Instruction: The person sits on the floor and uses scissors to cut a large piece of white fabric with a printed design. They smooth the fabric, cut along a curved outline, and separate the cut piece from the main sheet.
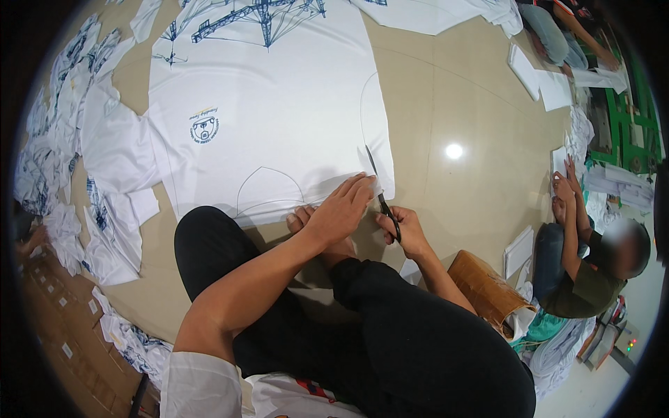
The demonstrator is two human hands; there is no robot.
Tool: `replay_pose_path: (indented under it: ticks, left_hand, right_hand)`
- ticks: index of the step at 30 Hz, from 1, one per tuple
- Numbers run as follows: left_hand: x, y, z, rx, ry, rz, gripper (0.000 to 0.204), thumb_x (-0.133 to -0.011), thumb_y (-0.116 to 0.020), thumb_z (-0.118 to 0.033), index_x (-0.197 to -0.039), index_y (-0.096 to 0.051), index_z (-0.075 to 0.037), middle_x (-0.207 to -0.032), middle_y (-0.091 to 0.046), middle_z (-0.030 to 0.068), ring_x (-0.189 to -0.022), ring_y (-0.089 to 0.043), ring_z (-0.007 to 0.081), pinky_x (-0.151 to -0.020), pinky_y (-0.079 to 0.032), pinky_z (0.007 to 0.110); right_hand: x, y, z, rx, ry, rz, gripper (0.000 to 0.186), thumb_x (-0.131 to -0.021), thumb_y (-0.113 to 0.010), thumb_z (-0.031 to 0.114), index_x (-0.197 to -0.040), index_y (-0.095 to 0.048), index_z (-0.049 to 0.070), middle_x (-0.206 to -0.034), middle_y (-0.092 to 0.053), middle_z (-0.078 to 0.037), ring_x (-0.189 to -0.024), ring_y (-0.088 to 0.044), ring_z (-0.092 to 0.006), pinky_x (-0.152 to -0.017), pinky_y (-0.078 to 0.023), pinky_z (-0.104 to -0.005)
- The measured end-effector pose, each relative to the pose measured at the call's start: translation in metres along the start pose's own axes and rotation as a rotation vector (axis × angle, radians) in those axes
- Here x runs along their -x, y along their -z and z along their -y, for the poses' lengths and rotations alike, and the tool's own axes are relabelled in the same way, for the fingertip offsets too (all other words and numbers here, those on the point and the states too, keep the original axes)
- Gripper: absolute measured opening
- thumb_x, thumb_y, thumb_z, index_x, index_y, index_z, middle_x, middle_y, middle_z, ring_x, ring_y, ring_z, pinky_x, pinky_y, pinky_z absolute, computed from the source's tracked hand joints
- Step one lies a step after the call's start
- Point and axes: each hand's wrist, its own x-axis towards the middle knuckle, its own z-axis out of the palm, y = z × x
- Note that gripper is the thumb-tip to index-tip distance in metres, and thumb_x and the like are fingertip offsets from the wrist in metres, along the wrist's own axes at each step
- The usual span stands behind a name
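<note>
A large white piece of fabric point(300, 104) lies spread on the floor in front of me, with blue line drawings at its far end and a small blue emblem at left. Thin curved lines are drawn on it, one along its right edge and an arch near its front edge. My right hand point(408, 231) grips black-handled scissors point(389, 212) at the near right corner, blades parted and pointing away over the fabric near the curved line. Beside the blades, my left hand point(341, 211) rests on the cloth, fingers stretched out and pressing it down.
Piles of printed white fabric point(115, 139) lie at left, above brown cardboard point(59, 327). A brown box point(488, 289) stands by my right knee. One person point(592, 272) sits at right beside fabric stacks; another point(550, 35) sits at far right. Tiled floor point(467, 188) shows between.
</note>
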Motion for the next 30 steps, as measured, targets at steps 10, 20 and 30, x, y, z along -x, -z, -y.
replay_pose_path:
  ticks: [10, 20, 30]
  left_hand:
    - [0.000, 0.001, 0.001, 0.037, -0.027, -0.031, 0.025, -0.103, -0.053, -0.006, -0.125, -0.049, 0.005, -0.142, -0.055, 0.0235, -0.140, -0.050, 0.0424, -0.116, -0.043, 0.049]
    - [0.001, 0.002, -0.002, 0.012, -0.013, -0.026, 0.030, -0.102, -0.052, -0.007, -0.128, -0.049, 0.007, -0.142, -0.055, 0.0239, -0.141, -0.049, 0.0419, -0.118, -0.042, 0.048]
    - [0.003, 0.001, 0.003, -0.003, -0.029, 0.000, 0.032, -0.099, -0.052, -0.005, -0.128, -0.049, 0.008, -0.146, -0.051, 0.0222, -0.144, -0.046, 0.0403, -0.120, -0.040, 0.047]
  right_hand:
    - [-0.014, -0.009, 0.012, -0.063, 0.017, 0.004, 0.030, -0.093, -0.079, 0.029, -0.081, -0.064, 0.006, -0.064, -0.057, 0.001, -0.054, -0.053, -0.0082, -0.049, -0.041, -0.0252]
    - [-0.017, -0.006, 0.008, -0.035, 0.006, -0.004, 0.030, -0.092, -0.080, 0.029, -0.081, -0.065, 0.006, -0.066, -0.058, 0.001, -0.053, -0.054, -0.0077, -0.048, -0.042, -0.0240]
    - [-0.016, -0.007, 0.011, -0.042, 0.010, -0.020, 0.029, -0.092, -0.080, 0.027, -0.080, -0.064, 0.006, -0.065, -0.057, 0.001, -0.052, -0.053, -0.0079, -0.048, -0.041, -0.0240]
